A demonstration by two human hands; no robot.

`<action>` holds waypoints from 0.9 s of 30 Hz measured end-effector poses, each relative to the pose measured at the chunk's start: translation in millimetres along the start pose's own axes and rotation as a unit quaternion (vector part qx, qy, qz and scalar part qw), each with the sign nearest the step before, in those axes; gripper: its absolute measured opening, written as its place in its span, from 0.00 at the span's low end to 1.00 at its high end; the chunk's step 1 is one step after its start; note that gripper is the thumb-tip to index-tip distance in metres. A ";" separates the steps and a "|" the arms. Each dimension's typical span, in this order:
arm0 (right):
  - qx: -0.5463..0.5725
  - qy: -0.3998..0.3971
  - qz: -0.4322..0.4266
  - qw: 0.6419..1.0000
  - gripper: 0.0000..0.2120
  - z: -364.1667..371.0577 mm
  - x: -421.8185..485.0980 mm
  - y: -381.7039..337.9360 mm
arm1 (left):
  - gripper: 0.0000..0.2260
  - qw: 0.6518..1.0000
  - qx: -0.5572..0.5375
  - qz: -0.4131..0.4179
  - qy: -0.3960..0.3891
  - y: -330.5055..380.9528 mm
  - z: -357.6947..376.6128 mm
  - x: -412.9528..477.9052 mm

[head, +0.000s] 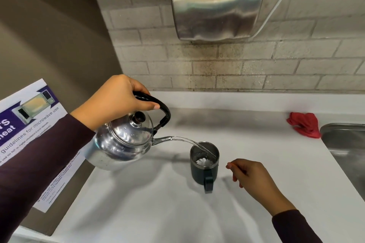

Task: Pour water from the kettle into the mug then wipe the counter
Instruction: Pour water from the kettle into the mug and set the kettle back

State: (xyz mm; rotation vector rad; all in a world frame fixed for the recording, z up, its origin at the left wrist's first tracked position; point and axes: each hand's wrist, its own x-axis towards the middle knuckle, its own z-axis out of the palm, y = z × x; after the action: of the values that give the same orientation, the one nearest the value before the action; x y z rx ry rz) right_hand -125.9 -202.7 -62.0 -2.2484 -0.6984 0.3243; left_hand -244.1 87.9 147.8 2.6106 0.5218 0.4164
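My left hand (116, 98) grips the black handle of a shiny steel kettle (122, 142), held tilted above the white counter (158, 203). A clear stream of water arcs from its spout into a dark mug (204, 167) with a steel inside, which stands upright on the counter with its handle toward me. Water is splashing in the mug. My right hand (254, 179) hovers just right of the mug, holding nothing, fingers loosely curled and apart from it. A crumpled red cloth (304, 126) lies on the counter at the far right.
A steel sink (345, 140) is set into the counter at the right, beside the cloth. A steel hand dryer (215, 6) hangs on the tiled wall above. A microwave notice (33, 116) is stuck on the wall at the left.
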 end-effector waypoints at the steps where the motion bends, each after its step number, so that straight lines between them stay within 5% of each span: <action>1: -0.001 -0.001 0.000 1.000 0.11 -0.3 -0.4 -0.2 | 0.11 1.000 -0.005 -0.003 0.006 -4.6 0.6 -0.4; 8: 0.011 0.000 0.006 1.000 0.11 -2.5 -4.5 -0.5 | 0.12 0.988 -0.109 -0.096 0.049 -60.6 17.4 -6.9; 15: 0.016 -0.003 0.029 0.999 0.10 -7.0 -7.1 2.0 | 0.31 0.938 -0.275 -0.189 0.090 -111.0 60.4 0.1; 19: 0.026 0.002 0.046 0.999 0.10 -11.7 -7.9 7.3 | 0.17 0.923 -0.321 -0.187 0.099 -109.1 85.7 24.6; 27: 0.047 0.030 0.088 0.995 0.09 -29.4 -2.1 23.8 | 0.10 0.917 -0.373 -0.135 0.043 -55.8 147.0 96.6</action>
State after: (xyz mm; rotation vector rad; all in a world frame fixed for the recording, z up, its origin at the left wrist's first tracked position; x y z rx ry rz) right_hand -105.9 -234.7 -58.9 -2.2247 -0.4445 0.3665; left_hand -120.8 121.9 14.8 1.7658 0.5969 0.5153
